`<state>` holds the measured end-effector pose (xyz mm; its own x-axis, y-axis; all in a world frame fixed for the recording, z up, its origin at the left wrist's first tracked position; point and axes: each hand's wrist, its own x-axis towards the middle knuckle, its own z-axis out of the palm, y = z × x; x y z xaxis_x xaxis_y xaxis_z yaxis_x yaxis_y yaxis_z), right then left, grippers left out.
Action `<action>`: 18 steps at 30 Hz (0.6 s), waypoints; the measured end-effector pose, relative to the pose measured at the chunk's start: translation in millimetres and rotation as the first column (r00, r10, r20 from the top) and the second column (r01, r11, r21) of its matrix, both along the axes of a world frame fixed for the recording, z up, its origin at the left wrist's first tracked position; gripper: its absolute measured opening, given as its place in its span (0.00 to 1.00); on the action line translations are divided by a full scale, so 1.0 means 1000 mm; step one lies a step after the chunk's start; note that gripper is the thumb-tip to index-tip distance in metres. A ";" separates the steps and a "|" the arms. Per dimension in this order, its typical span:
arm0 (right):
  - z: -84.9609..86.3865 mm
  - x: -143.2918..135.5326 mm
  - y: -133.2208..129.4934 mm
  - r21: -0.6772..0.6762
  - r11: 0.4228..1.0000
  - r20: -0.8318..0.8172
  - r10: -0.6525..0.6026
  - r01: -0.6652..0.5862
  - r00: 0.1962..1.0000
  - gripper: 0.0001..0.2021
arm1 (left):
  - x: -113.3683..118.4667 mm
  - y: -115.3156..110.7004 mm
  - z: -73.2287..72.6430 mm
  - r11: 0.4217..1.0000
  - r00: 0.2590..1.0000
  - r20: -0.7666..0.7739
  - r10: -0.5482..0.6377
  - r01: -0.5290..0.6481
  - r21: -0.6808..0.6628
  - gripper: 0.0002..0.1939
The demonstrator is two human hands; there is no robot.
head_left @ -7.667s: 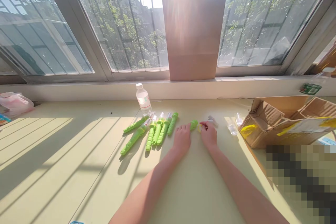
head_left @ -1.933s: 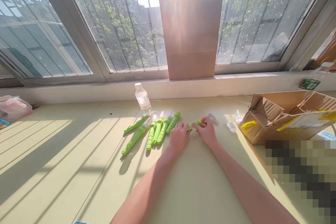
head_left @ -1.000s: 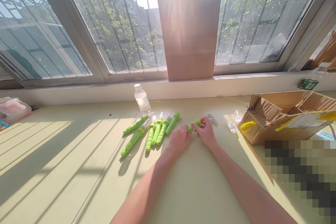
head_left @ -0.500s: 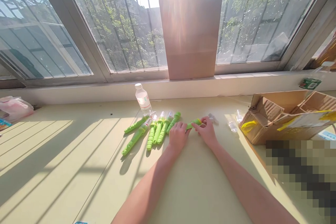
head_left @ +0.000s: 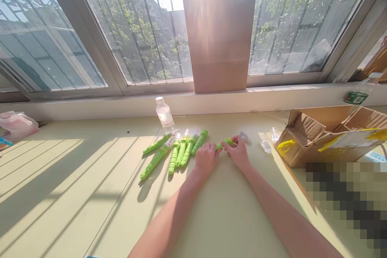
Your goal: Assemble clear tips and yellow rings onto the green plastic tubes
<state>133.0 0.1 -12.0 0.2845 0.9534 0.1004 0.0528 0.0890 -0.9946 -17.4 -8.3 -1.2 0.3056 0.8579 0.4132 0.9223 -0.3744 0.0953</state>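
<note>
My left hand (head_left: pixel 207 159) is closed around the left end of a green ribbed stick (head_left: pixel 223 144), whose exact kind I cannot tell. The fingers of my right hand (head_left: pixel 238 154) pinch its right end, near a yellowish band. My fingers cover much of the stick, which lies roughly level just above or on the table. Left of my hands, several similar green sticks (head_left: pixel 155 163) are spread on the tabletop, most with clear tips pointing away from me. One green stick (head_left: pixel 200 142) close to my left hand shows no clear tip. Small clear plastic pieces (head_left: pixel 246 138) lie beyond my right hand.
A water bottle (head_left: pixel 165 115) stands behind the sticks. On the right is a divided cardboard box (head_left: pixel 305 149), with more clear pieces (head_left: pixel 266 146) beside it. A cardboard sheet (head_left: pixel 222 44) leans against the window. A plastic bag (head_left: pixel 18 125) lies far left.
Both hands stay almost in place on the green stick. The view has shifted very slightly; the sticks on the table have not moved.
</note>
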 end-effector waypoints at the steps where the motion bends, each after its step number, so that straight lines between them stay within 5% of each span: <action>1: 0.000 0.000 0.000 0.005 1.000 -0.003 0.001 -0.001 1.000 0.29 | 0.000 0.000 0.001 1.000 1.000 -0.005 0.001 -0.001 -0.018 0.16; 18: 0.004 0.000 -0.002 0.016 1.000 -0.026 0.014 -0.014 1.000 0.29 | 0.003 -0.006 0.008 0.989 0.998 -0.064 0.014 -0.023 -0.146 0.19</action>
<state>132.6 -2.2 -8.1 0.2739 0.9556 0.1085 0.0259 0.1055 -0.9941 -14.8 -14.2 6.8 0.3109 0.9134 0.2629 0.9348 -0.3439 0.0893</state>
